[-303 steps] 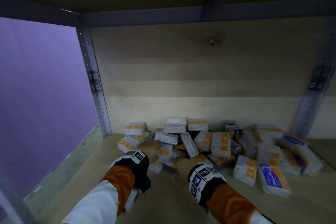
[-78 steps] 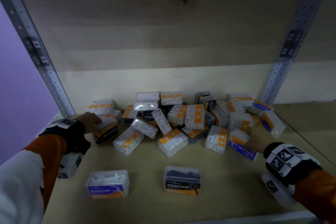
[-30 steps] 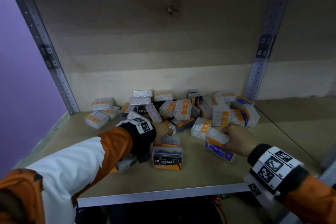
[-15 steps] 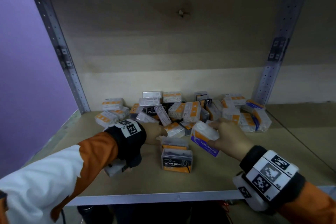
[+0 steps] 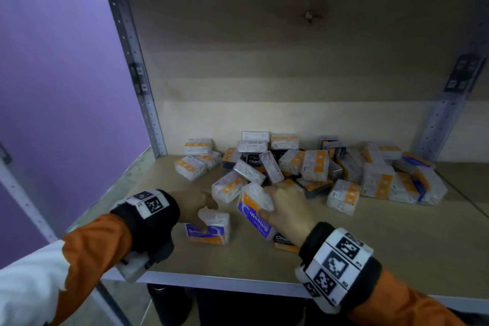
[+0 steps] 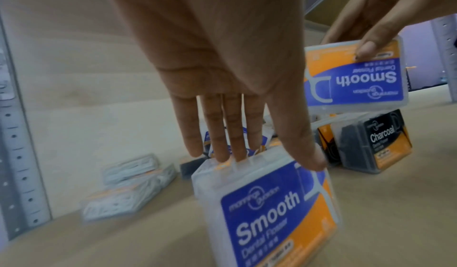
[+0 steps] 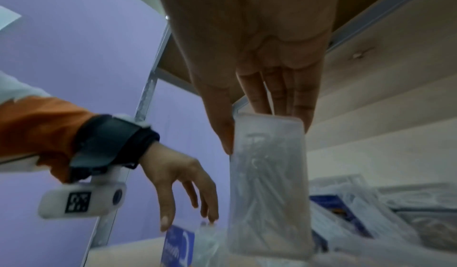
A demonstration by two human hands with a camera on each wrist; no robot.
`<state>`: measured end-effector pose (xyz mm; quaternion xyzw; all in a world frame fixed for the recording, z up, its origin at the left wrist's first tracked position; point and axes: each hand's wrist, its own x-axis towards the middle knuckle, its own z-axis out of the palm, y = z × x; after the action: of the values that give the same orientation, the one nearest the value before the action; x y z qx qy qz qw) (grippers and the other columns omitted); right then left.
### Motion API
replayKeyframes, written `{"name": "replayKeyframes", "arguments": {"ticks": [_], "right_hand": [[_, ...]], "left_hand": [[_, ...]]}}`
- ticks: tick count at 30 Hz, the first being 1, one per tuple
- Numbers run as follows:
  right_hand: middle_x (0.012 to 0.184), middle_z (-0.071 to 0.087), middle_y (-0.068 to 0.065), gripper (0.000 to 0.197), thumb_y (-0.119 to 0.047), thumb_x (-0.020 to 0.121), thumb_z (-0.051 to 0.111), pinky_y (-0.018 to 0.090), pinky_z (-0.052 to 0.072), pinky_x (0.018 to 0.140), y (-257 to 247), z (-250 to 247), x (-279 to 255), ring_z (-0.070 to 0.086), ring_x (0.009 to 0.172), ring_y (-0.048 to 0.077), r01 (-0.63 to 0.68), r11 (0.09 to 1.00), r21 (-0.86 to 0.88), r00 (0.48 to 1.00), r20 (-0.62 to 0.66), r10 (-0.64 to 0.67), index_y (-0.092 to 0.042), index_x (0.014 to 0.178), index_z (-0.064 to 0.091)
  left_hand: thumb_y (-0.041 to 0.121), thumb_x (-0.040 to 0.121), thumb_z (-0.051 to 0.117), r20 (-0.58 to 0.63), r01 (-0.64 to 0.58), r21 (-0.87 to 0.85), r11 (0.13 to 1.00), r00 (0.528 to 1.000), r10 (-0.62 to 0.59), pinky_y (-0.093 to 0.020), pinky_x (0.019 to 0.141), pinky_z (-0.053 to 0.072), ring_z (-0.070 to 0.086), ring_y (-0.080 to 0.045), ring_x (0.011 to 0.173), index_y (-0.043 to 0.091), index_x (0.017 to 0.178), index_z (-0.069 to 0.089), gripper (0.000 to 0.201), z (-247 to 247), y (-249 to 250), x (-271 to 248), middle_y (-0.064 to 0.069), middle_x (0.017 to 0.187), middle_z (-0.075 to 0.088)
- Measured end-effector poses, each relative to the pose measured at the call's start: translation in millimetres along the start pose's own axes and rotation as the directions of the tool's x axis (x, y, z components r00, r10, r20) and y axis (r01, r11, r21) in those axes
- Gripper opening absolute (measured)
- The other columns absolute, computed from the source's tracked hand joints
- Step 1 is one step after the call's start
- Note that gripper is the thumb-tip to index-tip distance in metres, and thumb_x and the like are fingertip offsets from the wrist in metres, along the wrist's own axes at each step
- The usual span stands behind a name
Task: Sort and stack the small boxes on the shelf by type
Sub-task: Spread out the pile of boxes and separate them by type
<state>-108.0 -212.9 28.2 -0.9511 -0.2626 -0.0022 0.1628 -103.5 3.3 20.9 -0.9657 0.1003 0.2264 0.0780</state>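
A clear "Smooth" box (image 5: 211,230) with a blue and orange label stands near the shelf's front. My left hand (image 5: 205,222) pinches its top, thumb on the label face (image 6: 309,163) and fingers behind. My right hand (image 5: 267,201) grips a second "Smooth" box (image 5: 255,209), lifted and tilted, just right of the first. In the left wrist view this held box (image 6: 353,75) hangs upside down above a dark "Charcoal" box (image 6: 371,142). The right wrist view shows the held box's clear side (image 7: 269,183) and my left hand (image 7: 188,220) beside it.
A loose pile of several small boxes (image 5: 304,167) fills the back middle of the wooden shelf (image 5: 383,246). Metal uprights stand at the back left (image 5: 148,103) and back right (image 5: 444,119). A purple wall lies to the left. The shelf's front edge (image 5: 238,283) runs below my wrists.
My left hand has left the Charcoal stack and come onto the standing Smooth box. My right hand has carried its Smooth box left and toward me, over the Charcoal box.
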Motion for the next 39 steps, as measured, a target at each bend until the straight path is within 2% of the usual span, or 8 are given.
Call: {"name": "replayKeyframes", "arguments": {"ticks": [6, 11, 22, 25, 29, 32, 36, 39], "right_hand": [[0.126, 0.052, 0.014, 0.033, -0.018, 0.095, 0.050, 0.032, 0.045, 0.091, -19, 28, 17, 0.054, 0.116, 0.027, -0.003, 0.994, -0.111, 0.997, 0.074, 0.011, -0.004, 0.125, 0.050], [0.127, 0.053, 0.015, 0.029, -0.013, 0.097, 0.047, 0.034, 0.047, 0.091, -26, 42, 25, 0.054, 0.118, 0.027, 0.001, 0.983, -0.183, 0.990, 0.142, 0.025, -0.002, 0.122, 0.052], [0.136, 0.039, 0.011, 0.034, -0.011, 0.096, 0.044, 0.035, 0.042, 0.098, -25, 62, 33, 0.046, 0.123, 0.025, 0.042, 0.973, -0.229, 0.984, 0.179, -0.001, -0.005, 0.129, 0.041], [0.138, 0.037, 0.010, 0.035, -0.010, 0.096, 0.043, 0.034, 0.040, 0.100, -23, 64, 33, 0.043, 0.126, 0.024, 0.047, 0.976, -0.214, 0.981, 0.195, -0.005, -0.006, 0.131, 0.039], [0.138, 0.038, 0.011, 0.037, -0.017, 0.097, 0.045, 0.034, 0.038, 0.102, -24, 54, 35, 0.043, 0.126, 0.024, 0.049, 0.984, -0.171, 0.972, 0.236, -0.007, -0.007, 0.132, 0.041], [0.135, 0.045, 0.016, 0.037, -0.021, 0.097, 0.043, 0.034, 0.038, 0.100, -26, 40, 39, 0.046, 0.124, 0.027, 0.089, 0.985, -0.147, 0.954, 0.298, -0.042, -0.006, 0.131, 0.046], [0.131, 0.053, 0.015, 0.038, -0.025, 0.094, 0.050, 0.031, 0.043, 0.095, -23, 25, 55, 0.052, 0.120, 0.026, 0.053, 0.988, -0.142, 0.970, 0.244, -0.017, -0.004, 0.125, 0.053], [0.132, 0.052, 0.015, 0.036, -0.020, 0.094, 0.050, 0.031, 0.043, 0.095, -20, 12, 72, 0.051, 0.121, 0.027, 0.065, 0.983, -0.174, 0.971, 0.236, -0.022, -0.003, 0.125, 0.052]], "left_hand": [[0.021, 0.092, 0.056, -0.045, -0.024, 0.001, 1.000, 0.999, 0.024, -0.021, 0.096, 0.032, 0.045, -0.018, 0.127, 0.015, 0.142, 0.039, 0.053, 9, -9, -3, -0.004, 0.143, 0.043], [0.019, 0.092, 0.056, -0.061, -0.044, -0.033, 0.998, 0.997, 0.042, -0.019, 0.091, 0.033, 0.046, -0.019, 0.125, 0.013, 0.141, 0.040, 0.051, 14, -13, -1, -0.007, 0.140, 0.043], [0.021, 0.091, 0.058, -0.071, -0.100, -0.064, 0.993, 0.993, 0.095, -0.018, 0.086, 0.035, 0.048, -0.020, 0.121, 0.013, 0.139, 0.043, 0.051, 16, -20, 1, -0.007, 0.139, 0.046], [0.023, 0.090, 0.059, -0.067, -0.110, -0.068, 0.992, 0.992, 0.105, -0.023, 0.093, 0.036, 0.048, -0.020, 0.122, 0.013, 0.139, 0.043, 0.051, 15, -21, 1, -0.006, 0.139, 0.046], [0.023, 0.090, 0.060, -0.061, -0.131, -0.112, 0.985, 0.990, 0.124, -0.022, 0.091, 0.038, 0.050, -0.020, 0.120, 0.013, 0.138, 0.045, 0.051, 15, -24, 3, -0.006, 0.138, 0.047], [0.026, 0.092, 0.058, -0.064, -0.153, -0.182, 0.971, 0.987, 0.144, -0.014, 0.080, 0.036, 0.053, -0.021, 0.116, 0.012, 0.135, 0.048, 0.047, 13, -29, 7, -0.007, 0.134, 0.051], [0.027, 0.094, 0.054, -0.057, -0.159, -0.239, 0.958, 0.987, 0.150, 0.000, 0.066, 0.033, 0.055, -0.021, 0.115, 0.010, 0.131, 0.054, 0.040, 5, -37, 16, -0.009, 0.130, 0.057], [0.025, 0.096, 0.051, -0.082, -0.138, -0.212, 0.968, 0.989, 0.123, -0.007, 0.075, 0.038, 0.056, -0.021, 0.115, 0.010, 0.130, 0.054, 0.037, -8, -44, 28, -0.008, 0.130, 0.058]]}}
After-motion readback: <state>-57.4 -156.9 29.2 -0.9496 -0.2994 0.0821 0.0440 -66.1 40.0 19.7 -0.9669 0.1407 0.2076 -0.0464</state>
